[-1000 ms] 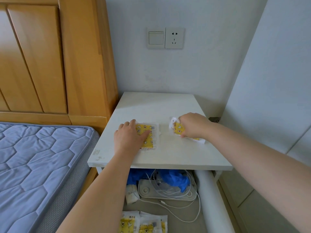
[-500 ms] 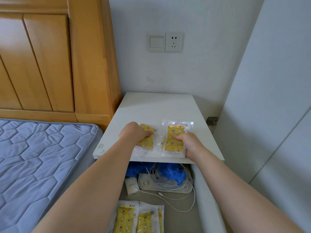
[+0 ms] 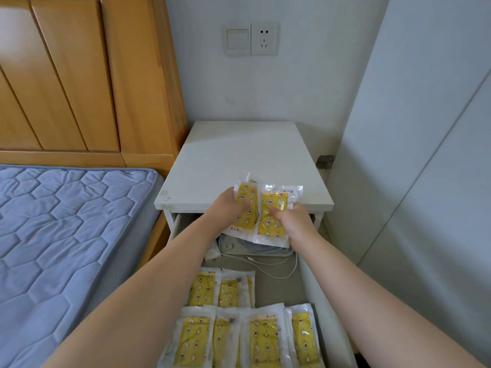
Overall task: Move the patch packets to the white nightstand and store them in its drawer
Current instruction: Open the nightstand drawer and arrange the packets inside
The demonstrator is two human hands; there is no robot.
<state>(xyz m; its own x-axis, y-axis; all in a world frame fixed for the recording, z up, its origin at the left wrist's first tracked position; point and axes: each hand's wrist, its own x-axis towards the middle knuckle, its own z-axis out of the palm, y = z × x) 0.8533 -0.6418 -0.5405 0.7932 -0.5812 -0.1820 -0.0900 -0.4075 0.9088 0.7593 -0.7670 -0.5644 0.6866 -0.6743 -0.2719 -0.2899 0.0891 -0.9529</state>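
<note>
Head view: L hand [image 3: 225, 208] and R hand [image 3: 292, 221] each grip 1 patch packet, fingers [image 3: 239, 207] curled round the glossy wrappers. L packet [image 3: 245, 193] and R packet [image 3: 268, 229] are held side by side w/ edges touching, lifted off the front edge of the white nightstand [image 3: 239, 160] and over the back of its pulled-out drawer [image 3: 318, 288]. Both are flat rectangles of crinkly clear plastic w/ a yellow printed patch inside.

Nightstand surface is matte white, rectangular, w/ scuffs at the front L corner. In the drawer, more packets [image 3: 263, 338] of the same kind lie flat in 2 overlapping rows at the near end. Behind them sits a rounded white plastic device [image 3: 255, 251] w/ a thin white cable [image 3: 265, 269] looping beside it.

Quilted blue mattress [image 3: 66, 221] w/ hexagon stitching lies L of the nightstand, against a glossy wooden headboard [image 3: 79, 75]. Wall switch [image 3: 237, 39] and socket [image 3: 264, 38] are on the wall above.
</note>
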